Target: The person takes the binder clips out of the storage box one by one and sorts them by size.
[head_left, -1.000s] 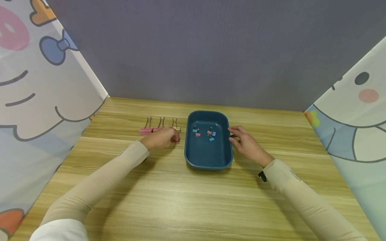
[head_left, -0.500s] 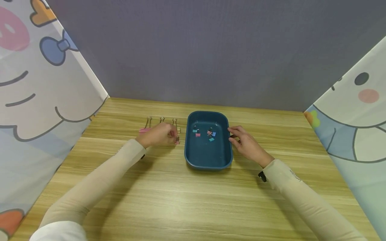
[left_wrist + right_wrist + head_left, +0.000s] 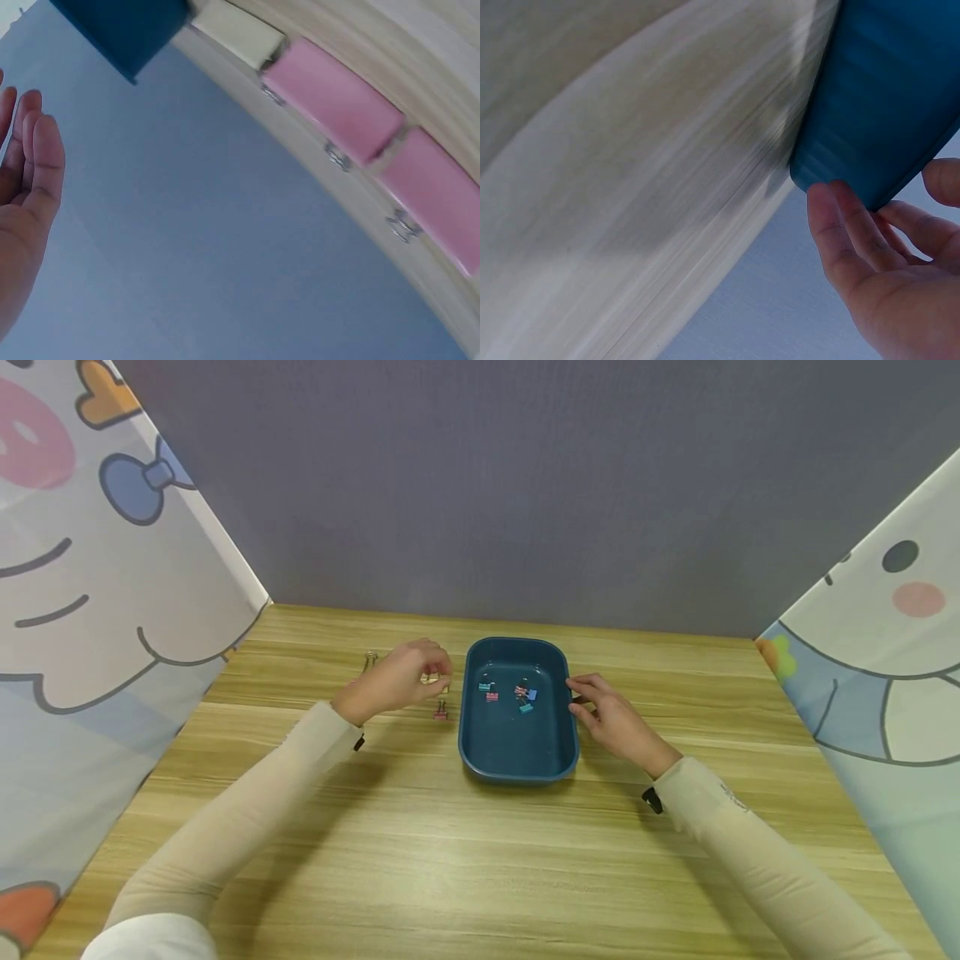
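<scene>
The left hand (image 3: 397, 681) hovers over the row of large binder clips at nine o'clock of the dark blue rectangular plastic tray (image 3: 517, 760). Its fingers are loosely curled, and the wrist view shows them relaxed and empty above two pink clips (image 3: 334, 101) and a cream one (image 3: 238, 34). A small pink binder clip (image 3: 440, 713) lies on the light wooden table (image 3: 450, 860) just below the hand. The right hand (image 3: 611, 718) rests its fingertips (image 3: 832, 217) against the tray's three o'clock wall, fingers mostly straight. Several small coloured clips (image 3: 525, 695) lie inside the tray.
</scene>
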{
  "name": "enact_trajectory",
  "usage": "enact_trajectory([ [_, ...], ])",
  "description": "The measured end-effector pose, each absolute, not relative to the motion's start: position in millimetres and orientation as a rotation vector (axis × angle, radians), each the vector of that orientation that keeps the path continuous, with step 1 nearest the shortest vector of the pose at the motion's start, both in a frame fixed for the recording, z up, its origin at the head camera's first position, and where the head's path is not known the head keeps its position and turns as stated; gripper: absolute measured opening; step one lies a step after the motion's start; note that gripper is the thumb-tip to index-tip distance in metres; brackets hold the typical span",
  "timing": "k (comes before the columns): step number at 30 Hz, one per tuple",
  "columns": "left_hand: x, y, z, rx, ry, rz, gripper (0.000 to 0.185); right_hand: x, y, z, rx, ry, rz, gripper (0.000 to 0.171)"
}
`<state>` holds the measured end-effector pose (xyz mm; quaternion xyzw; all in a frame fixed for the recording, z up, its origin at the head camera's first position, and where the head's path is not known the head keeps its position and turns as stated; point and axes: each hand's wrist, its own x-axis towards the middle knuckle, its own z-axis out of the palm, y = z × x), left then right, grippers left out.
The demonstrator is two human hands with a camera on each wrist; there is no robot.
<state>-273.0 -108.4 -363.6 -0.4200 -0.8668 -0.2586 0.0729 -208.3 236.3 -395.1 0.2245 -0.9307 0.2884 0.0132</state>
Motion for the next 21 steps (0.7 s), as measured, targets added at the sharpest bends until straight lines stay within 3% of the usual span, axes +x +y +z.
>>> enact_trajectory([
  [21,-263.4,-67.2,-350.8,-1.355,-2.575,-0.799,0.013,-208.2,237.6,-394.6,0.697,-2.91,0.923,0.045],
])
